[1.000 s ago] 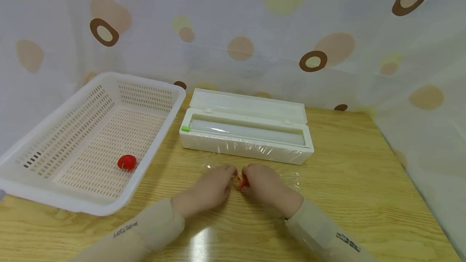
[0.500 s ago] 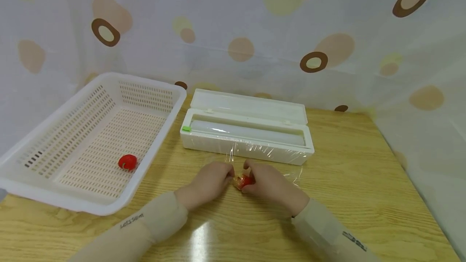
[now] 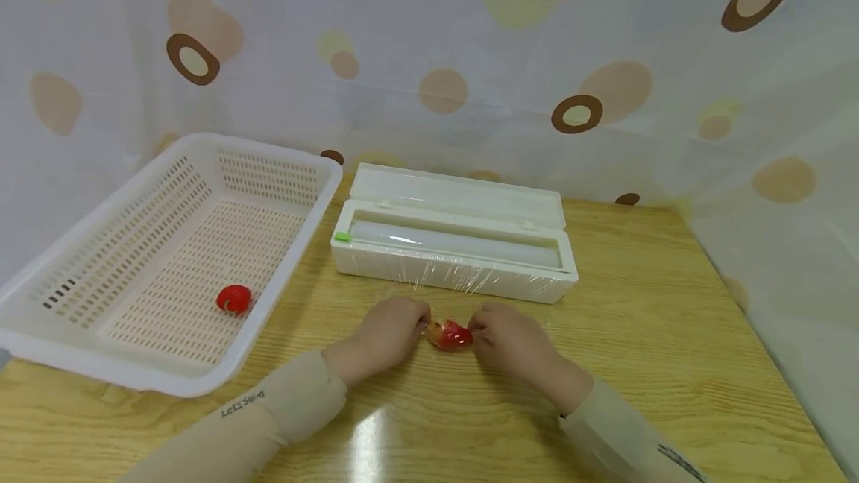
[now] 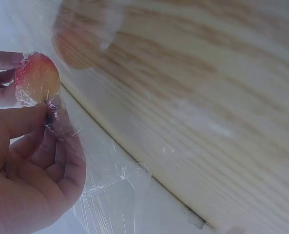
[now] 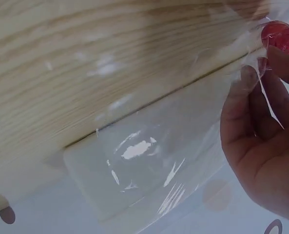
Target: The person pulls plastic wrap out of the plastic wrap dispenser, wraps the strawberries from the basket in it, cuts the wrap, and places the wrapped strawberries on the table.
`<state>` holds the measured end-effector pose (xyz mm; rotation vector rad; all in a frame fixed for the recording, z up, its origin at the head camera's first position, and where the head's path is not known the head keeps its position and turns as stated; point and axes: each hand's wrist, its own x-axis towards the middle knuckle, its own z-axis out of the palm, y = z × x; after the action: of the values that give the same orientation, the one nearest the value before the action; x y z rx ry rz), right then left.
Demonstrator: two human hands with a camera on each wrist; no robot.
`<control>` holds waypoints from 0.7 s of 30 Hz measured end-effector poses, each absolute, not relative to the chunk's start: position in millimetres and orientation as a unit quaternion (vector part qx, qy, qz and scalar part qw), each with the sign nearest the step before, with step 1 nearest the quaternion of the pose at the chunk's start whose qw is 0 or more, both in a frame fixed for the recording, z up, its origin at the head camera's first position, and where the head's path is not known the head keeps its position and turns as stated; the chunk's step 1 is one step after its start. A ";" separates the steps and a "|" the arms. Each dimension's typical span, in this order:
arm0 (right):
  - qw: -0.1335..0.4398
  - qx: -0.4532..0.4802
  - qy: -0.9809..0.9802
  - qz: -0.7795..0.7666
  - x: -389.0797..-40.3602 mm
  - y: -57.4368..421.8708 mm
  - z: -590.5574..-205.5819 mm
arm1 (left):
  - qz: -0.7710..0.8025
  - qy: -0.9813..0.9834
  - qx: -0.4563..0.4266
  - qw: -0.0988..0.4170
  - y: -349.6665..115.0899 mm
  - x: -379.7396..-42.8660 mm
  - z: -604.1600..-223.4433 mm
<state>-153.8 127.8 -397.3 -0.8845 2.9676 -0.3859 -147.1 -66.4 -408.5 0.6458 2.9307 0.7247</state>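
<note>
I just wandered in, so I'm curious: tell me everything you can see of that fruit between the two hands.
The fruit is small and rounded, yellowish toward the left hand and red toward the right hand, with a shine. Crinkled clear film, like thin plastic, covers it. It is on the near side of the long white box; whether it rests on the table I can't tell. The hands pinch the film at either end; whether they also press the fruit itself is unclear.

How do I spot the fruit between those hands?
Find the open white box. Just in front, between the left hand and right hand, is the red-and-yellow fruit; unlike the red piece in the basket, it is in clear film.
</note>
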 end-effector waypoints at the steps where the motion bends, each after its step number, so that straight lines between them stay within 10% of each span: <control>1: -0.005 -0.290 0.950 -0.116 -153.0 130.4 -397.2 | 0.235 0.949 0.208 0.029 -66.4 -147.1 -408.1; 21: 0.082 -0.238 0.959 -0.127 -154.8 166.6 -392.1 | 0.227 0.951 0.207 0.021 -63.7 -145.2 -403.1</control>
<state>-154.8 166.6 -392.1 -0.7108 2.8667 -0.3805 -145.2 -63.7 -403.1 0.6403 2.9494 0.7039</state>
